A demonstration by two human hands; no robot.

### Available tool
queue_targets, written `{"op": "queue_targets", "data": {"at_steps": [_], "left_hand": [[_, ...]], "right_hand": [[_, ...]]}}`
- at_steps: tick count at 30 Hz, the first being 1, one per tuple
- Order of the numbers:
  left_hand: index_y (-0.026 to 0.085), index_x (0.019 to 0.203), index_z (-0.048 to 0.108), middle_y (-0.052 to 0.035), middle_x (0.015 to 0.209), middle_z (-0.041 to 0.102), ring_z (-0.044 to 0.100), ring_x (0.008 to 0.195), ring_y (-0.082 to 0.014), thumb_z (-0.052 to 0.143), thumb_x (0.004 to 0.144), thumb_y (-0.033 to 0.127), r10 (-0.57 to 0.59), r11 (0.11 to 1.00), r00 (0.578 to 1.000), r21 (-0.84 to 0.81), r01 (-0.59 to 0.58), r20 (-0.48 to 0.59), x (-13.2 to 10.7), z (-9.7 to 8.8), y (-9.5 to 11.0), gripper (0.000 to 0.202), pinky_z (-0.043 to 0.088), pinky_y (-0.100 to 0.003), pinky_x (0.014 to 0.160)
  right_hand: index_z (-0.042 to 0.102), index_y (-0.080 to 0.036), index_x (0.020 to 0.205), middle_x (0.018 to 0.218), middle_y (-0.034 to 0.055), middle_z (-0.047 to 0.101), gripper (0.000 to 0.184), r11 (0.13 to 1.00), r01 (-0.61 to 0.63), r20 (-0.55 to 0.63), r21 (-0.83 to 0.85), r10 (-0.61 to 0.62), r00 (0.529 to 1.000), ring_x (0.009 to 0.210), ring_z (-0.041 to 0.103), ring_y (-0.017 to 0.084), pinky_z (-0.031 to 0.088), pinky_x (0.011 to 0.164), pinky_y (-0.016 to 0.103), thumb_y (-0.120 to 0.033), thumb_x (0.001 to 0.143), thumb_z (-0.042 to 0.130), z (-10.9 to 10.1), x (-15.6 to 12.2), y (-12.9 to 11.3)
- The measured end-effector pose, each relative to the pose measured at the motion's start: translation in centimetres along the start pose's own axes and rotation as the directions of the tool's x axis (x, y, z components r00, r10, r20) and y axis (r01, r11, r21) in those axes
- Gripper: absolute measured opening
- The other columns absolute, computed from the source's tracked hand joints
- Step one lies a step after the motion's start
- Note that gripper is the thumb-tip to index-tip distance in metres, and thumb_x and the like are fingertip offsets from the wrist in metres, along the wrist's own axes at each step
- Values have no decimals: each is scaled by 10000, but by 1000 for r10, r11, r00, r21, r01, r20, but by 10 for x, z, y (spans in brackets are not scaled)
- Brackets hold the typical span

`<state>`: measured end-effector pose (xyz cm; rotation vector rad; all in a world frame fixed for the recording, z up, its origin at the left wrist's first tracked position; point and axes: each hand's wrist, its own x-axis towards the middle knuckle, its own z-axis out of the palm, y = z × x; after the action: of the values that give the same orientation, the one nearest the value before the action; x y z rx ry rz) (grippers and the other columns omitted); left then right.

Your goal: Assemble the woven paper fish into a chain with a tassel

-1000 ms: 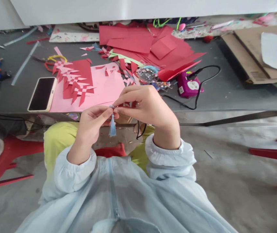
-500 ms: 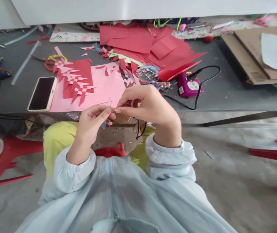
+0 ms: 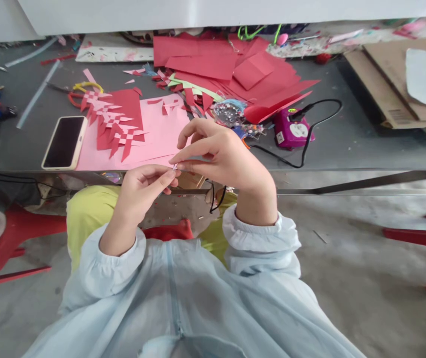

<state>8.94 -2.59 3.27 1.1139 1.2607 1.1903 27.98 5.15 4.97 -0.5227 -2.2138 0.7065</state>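
Observation:
My left hand (image 3: 144,188) is closed in a pinch, thumb against forefinger, just past the near table edge. At its fingertips is a small shiny pale piece (image 3: 174,167), too small to name. My right hand (image 3: 220,151) comes in from the right, its thumb and forefinger pinching at that same piece while the other fingers arch above it. The fingertips of both hands almost meet. Beyond them lie a pink sheet (image 3: 160,124) and woven red-and-pink paper strips (image 3: 110,119) on a red sheet.
On the grey table (image 3: 325,144) lie a phone (image 3: 64,143), yellow-and-red-handled scissors (image 3: 86,89), a pile of red paper (image 3: 213,67), a dish of small beads (image 3: 230,112), and a purple box (image 3: 291,130) with a black cable. Cardboard (image 3: 377,84) lies at the right.
My right hand's fingers have lifted and spread a little, and the small pale piece now shows between the fingertips. The blue strands below my left hand and the thread loop above it are no longer visible.

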Motion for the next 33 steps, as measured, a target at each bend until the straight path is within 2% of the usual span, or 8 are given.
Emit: {"op": "queue_targets", "data": {"at_steps": [7,12,18,22,28,33], "left_hand": [[169,774,781,-37,675,740,644,583,-113,870,715,423,4,1000,999,9,-5,34,2,-4,3,276,528,-214,552],[159,732,767,-29,629,722,627,545,-109,911,650,446,-34,999,998,-24,36,62,4,-4,6,331,517,-217,534],[167,752,746,-14,611,710,652,555,-124,946,603,408,-98,982,982,-146,122,163,5,-5,8,347,501,-215,508],[176,764,774,-9,600,704,637,545,-112,938,617,444,-103,968,966,-201,152,236,3,-4,9,346,509,-222,519],[188,676,753,-2,597,703,637,565,-109,943,600,456,-74,974,980,-199,110,184,5,-2,8,337,491,-203,493],[170,684,715,-16,669,723,686,667,-131,953,590,426,-151,949,969,-244,197,196,6,-2,9,362,519,-192,524]], "right_hand": [[781,-169,858,853,24,645,75,997,-74,61,35,71,996,745,565,108,451,707,274,-202,858,713,-2,0,-2],[752,-167,835,845,27,668,58,992,-122,113,43,117,987,724,548,106,415,665,264,-198,844,704,-2,2,-4],[746,-149,842,831,25,653,34,980,-54,100,192,35,994,737,572,95,445,690,252,-177,855,732,0,1,-5],[737,-146,848,812,14,632,87,959,-12,87,284,-13,996,669,506,65,407,612,231,-226,883,734,4,2,-1],[740,-139,838,763,11,625,183,940,-29,52,341,12,999,647,474,69,388,584,236,-316,880,752,7,2,4],[732,-139,843,748,23,647,255,942,-73,37,327,65,997,635,477,84,371,559,254,-390,859,772,5,1,6]]}}
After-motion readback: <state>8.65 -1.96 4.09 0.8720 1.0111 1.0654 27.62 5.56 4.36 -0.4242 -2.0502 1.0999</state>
